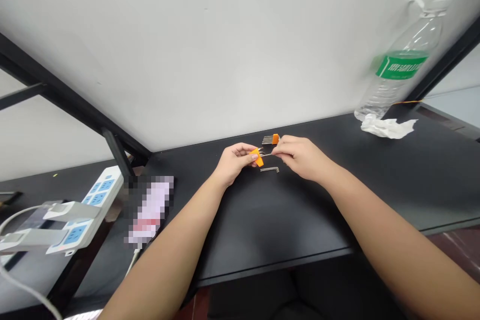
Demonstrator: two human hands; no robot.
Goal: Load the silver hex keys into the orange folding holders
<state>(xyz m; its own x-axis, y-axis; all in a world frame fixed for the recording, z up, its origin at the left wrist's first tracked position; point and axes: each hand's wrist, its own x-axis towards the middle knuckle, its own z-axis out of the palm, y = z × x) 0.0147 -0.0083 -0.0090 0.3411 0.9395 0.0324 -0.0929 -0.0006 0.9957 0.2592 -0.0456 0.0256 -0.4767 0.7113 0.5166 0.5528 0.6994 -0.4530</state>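
Observation:
My left hand (234,162) pinches an orange holder (258,157) between thumb and fingers, with some thin metal keys showing at its right side. Between the thumb and fingers of my right hand (300,156) is a thin metal hex key (267,154), its tip pointing left at the orange holder. Just behind the hands lies a second orange holder (275,139) with several keys in it. Loose L-shaped hex keys (270,169) rest on the black table (277,220) in front of the hands.
At the back right, a large clear bottle (401,65) with a green label leans at the wall, beside a crumpled white tissue (388,127). On the left are a blurred-out phone (152,210) with a cable and a white power strip (90,210) with plugs.

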